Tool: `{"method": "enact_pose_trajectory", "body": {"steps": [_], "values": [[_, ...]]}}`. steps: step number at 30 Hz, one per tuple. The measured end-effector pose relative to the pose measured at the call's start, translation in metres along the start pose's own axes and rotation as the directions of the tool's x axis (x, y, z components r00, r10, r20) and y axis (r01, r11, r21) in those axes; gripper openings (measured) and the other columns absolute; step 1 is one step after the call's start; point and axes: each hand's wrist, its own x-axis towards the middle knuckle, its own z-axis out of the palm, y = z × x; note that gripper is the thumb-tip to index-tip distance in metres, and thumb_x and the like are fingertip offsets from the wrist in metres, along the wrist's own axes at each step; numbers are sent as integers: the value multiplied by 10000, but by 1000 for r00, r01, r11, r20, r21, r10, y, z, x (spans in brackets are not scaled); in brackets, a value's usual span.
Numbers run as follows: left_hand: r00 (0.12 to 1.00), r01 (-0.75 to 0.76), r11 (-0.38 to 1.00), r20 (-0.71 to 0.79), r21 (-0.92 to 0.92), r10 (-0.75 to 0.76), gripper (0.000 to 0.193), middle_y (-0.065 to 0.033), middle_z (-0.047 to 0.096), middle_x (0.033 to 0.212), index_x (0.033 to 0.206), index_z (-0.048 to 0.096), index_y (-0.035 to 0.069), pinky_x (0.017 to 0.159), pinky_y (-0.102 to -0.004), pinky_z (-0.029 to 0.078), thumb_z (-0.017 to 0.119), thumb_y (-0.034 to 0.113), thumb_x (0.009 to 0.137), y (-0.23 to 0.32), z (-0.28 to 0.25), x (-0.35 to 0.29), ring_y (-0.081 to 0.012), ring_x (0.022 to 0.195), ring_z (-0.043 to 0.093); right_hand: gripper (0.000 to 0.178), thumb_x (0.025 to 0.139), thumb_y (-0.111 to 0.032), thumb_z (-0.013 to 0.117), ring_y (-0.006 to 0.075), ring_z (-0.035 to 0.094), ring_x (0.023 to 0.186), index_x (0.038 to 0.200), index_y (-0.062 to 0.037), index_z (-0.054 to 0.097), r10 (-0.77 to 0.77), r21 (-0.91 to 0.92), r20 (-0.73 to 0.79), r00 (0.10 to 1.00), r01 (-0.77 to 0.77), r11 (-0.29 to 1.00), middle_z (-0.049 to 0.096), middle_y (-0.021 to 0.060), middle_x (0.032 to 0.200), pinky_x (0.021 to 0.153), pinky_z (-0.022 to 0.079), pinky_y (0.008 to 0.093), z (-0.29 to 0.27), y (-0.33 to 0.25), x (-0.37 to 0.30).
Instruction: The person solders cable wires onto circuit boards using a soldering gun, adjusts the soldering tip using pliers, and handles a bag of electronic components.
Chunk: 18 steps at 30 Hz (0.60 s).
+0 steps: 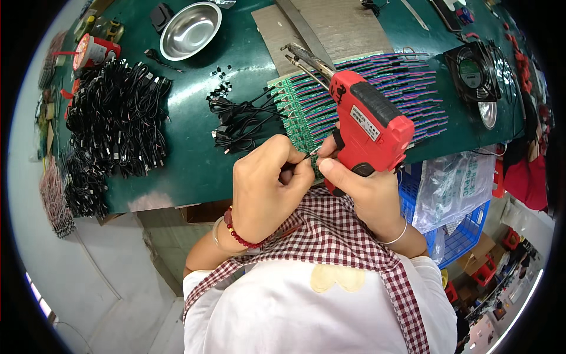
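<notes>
My left hand point(268, 186) is closed, its thumb and index finger pinching the end of a thin black cable point(307, 156). Close beside it, my right hand point(368, 194) is wrapped round a red and black soldering gun point(371, 121), whose metal tip points away to the upper left. The right thumb and index finger meet at the fine wire ends by the left fingertips. Just beyond both hands lies a panel of green circuit boards point(300, 127) with rows of dark, pink and blue wires point(377, 97). Left of the panel sits a small bunch of black cables point(239, 124).
A large heap of black cables point(118, 112) covers the table's left side, near a red cup point(94, 52). A steel bowl point(190, 32) stands farther back. At the right are a black fan point(471, 71) and, below the table edge, a blue crate point(466, 233) with plastic bags.
</notes>
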Motion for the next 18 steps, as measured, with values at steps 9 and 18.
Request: {"method": "enact_pose_trajectory", "body": {"steps": [9, 18], "values": [[980, 174, 959, 134, -222, -147, 102, -62, 524, 699, 770, 552, -22, 483, -230, 387, 645, -49, 736, -2, 1, 2, -83, 539, 478, 233, 805, 10, 672, 89, 596, 814, 1025, 0, 596, -72, -267, 111, 991, 99, 959, 631, 22, 892, 732, 489, 242, -9, 2, 4], [998, -11, 976, -61, 218, 25, 117, -63, 546, 819, 739, 571, 30, 484, -311, 441, 677, -6, 705, -18, 0, 20, -185, 539, 536, 183, 848, -49, 666, 98, 594, 797, 1008, 9, 598, -143, -137, -62, 988, 134, 981, 630, 36, 894, 722, 482, 238, -27, 1, 2]]}}
